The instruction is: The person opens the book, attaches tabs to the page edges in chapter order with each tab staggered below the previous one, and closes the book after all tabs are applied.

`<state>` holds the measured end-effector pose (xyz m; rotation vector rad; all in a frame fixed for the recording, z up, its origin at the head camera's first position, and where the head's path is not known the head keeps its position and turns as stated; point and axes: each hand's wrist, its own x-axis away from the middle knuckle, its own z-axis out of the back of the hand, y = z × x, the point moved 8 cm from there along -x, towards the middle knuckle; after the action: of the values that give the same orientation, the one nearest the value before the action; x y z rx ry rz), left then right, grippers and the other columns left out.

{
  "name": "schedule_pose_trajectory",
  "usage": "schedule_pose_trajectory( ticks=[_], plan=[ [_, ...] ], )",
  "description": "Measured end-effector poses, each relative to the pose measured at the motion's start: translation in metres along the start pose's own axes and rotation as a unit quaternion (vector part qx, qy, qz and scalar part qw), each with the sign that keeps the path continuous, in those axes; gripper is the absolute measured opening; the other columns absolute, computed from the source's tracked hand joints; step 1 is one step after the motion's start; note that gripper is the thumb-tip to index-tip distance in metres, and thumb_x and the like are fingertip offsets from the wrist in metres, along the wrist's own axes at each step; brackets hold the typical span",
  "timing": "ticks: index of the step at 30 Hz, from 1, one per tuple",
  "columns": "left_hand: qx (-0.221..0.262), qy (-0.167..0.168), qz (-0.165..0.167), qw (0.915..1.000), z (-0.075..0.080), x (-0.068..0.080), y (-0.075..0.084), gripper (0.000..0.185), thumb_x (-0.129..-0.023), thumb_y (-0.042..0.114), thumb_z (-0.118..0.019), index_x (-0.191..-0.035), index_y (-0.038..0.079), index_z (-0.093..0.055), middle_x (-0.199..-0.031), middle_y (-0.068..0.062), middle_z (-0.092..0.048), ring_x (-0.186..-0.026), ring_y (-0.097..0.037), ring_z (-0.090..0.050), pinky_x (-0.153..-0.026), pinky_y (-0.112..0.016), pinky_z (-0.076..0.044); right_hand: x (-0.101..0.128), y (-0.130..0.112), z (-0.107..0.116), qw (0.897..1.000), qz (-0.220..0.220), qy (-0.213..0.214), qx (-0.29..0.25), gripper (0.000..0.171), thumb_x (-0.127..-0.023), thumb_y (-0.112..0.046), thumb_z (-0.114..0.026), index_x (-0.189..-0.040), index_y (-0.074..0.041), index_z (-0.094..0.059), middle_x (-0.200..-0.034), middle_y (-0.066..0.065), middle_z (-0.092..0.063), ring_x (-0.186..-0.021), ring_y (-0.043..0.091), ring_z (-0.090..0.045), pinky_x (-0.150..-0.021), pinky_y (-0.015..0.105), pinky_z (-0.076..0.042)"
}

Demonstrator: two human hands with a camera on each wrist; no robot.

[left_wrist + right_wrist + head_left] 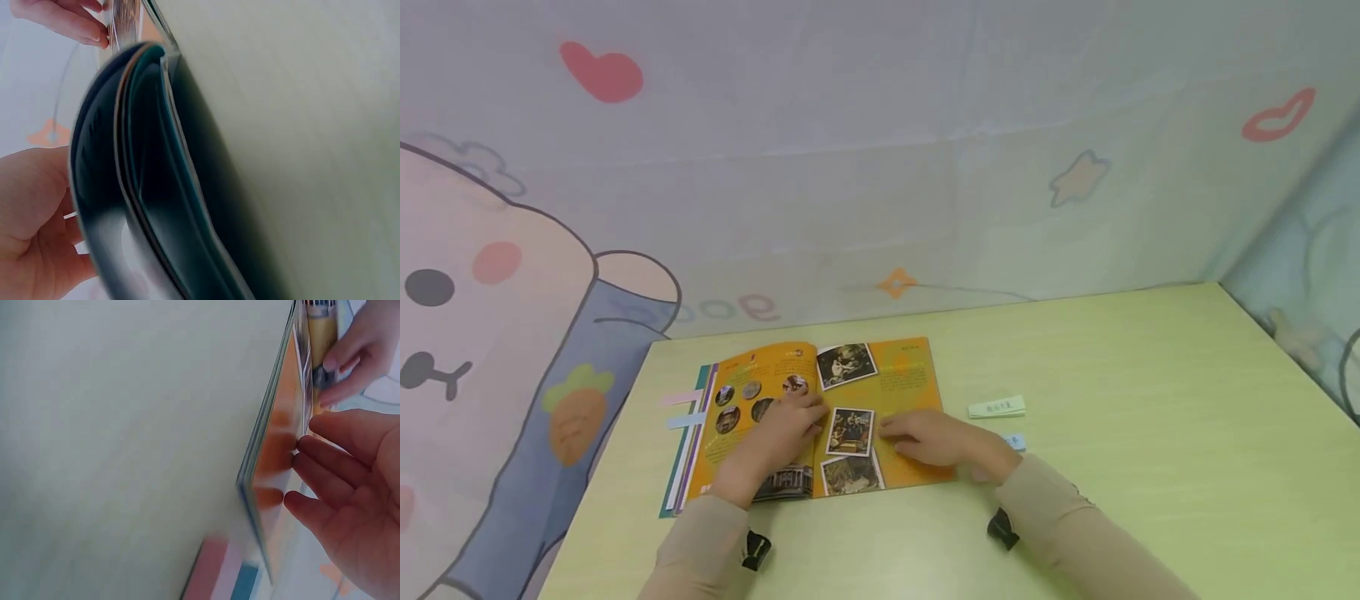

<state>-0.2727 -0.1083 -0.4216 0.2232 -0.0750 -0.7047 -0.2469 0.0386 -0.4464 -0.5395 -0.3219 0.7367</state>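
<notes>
The book (pixel 910 358) lies spread on the table (pixel 1150 417), left of centre in the lower half of the head view, orange pages up. The left hand (pixel 786 429) rests on the left page by the fold, fingers loosely bent and gripping nothing. The right hand (pixel 928 437) is at the right page beside the middle photo, its fingers relaxed and holding nothing; whether the tips press the paper or barely touch it is hard to tell.

The left page bows upward in the left wrist view, so it could spring over if the left hand lifted. A right hand dragged sideways might crease the page or slide the whole book. The pink tab (pixel 681 398) and blue tab (pixel 687 421) jut past the left edge and could bend if a sleeve caught them. The green slip (pixel 997 407) and blue slip (pixel 1014 442) lie close to the right forearm, which could sweep them away.

The table is pale yellow-green with faint grain. Behind it hangs a light printed cloth (pixel 865 200), with a red heart at the upper left of the frame and a large cartoon animal down the left side.
</notes>
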Motion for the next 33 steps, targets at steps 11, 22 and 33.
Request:
schedule_pose_trajectory(
  ticks=[11,22,33],
  plan=[
    [-0.008,-0.038,-0.021,0.999,-0.009,-0.007,0.028,0.032,-0.09,0.01,-0.062,-0.121,0.002,-0.061,-0.127,-0.017,-0.055,-0.117,-0.033,-0.051,-0.097,-0.054,-0.039,0.023,0.029,0.024,1.0,-0.004,0.031,-0.004,0.03,-0.094,-0.004,-0.052,-0.122,0.002,-0.059,-0.126,0.016,-0.057,-0.119,0.03,-0.051,-0.099,0.042,-0.041],
    [-0.019,-0.001,-0.116,0.9931,-0.012,-0.014,0.073,0.019,-0.088,0.01,-0.064,-0.106,0.004,-0.063,-0.108,-0.009,-0.061,-0.099,-0.024,-0.059,-0.087,-0.036,-0.049,0.034,0.041,0.035,0.994,-0.027,0.095,-0.05,0.03,-0.092,0.001,-0.052,-0.12,0.005,-0.058,-0.122,0.018,-0.058,-0.115,0.033,-0.053,-0.096,0.045,-0.043],
    [-0.015,-0.019,-0.133,0.9908,-0.027,-0.012,0.089,0.041,-0.087,0.022,-0.066,-0.12,0.0,-0.059,-0.12,-0.014,-0.057,-0.113,-0.028,-0.053,-0.1,-0.039,-0.04,0.039,0.064,0.041,0.968,-0.134,0.172,-0.127,0.035,-0.096,-0.001,-0.045,-0.13,0.005,-0.05,-0.132,0.019,-0.051,-0.125,0.035,-0.044,-0.101,0.047,-0.037]
  ],
)
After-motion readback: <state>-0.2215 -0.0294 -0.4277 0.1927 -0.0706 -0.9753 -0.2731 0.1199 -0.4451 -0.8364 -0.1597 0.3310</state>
